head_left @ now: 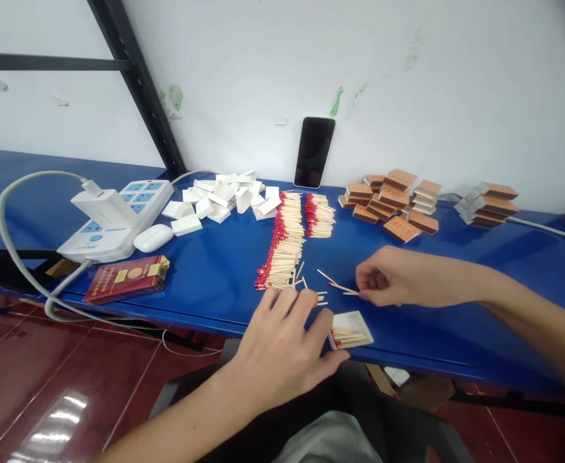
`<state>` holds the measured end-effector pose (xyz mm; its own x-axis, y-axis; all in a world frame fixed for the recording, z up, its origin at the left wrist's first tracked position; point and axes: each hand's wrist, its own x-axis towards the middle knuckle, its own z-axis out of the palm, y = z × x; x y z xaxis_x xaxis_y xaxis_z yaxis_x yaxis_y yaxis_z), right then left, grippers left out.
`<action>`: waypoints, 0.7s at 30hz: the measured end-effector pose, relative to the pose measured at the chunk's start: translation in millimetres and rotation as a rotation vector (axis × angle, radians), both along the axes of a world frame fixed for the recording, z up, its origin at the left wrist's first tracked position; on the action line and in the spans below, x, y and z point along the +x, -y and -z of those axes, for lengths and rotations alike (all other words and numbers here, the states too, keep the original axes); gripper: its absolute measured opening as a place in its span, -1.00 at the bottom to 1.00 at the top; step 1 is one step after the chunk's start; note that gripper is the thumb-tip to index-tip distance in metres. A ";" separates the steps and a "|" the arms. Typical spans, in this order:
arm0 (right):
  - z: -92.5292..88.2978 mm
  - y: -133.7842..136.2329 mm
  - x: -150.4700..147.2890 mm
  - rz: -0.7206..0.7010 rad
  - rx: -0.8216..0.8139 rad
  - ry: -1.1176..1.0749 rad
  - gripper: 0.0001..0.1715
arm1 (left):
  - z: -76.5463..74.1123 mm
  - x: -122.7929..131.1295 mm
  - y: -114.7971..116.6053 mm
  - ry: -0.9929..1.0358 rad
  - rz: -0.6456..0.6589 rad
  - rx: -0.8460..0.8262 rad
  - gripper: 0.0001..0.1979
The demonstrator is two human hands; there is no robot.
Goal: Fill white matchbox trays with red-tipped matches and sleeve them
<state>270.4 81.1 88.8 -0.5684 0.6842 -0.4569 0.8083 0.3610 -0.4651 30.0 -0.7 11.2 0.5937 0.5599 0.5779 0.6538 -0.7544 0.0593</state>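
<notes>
My right hand is closed, with thumb and forefinger pinched at the ends of a few matches on the blue tabletop. Palm down, my left hand has its fingers bent and apart. Its fingertips are at several loose matches, partly covering them, and its thumb is beside a white matchbox tray. Matches with red heads lie inside that tray near the front edge. Beyond the left hand stretches a long row of red-headed matches, with a smaller bundle of matches to its right.
White empty trays are heaped at the back left. Orange matchboxes and a separate stack stand at the back right. A phone leans on the wall. Left are a power strip, white case and red pack.
</notes>
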 end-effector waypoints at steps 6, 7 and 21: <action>1.9 -2.2 9.3 0.036 0.168 -0.042 -0.77 | -15.0 -9.8 -14.4 -0.003 -0.031 -0.048 -0.48; 5.2 -2.7 9.4 0.032 0.199 -0.069 -0.74 | -16.4 -19.3 -15.7 0.035 -0.034 -0.041 -0.55; 18.8 -10.9 -19.1 -0.141 0.415 -0.214 -0.55 | -1.8 -32.1 -13.2 0.096 -0.299 -0.115 -0.56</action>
<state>251.3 92.0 70.0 -0.7198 0.6937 -0.0249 0.6406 0.6499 -0.4090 -2.2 12.6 13.0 0.3389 0.7661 0.5461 0.8326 -0.5145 0.2050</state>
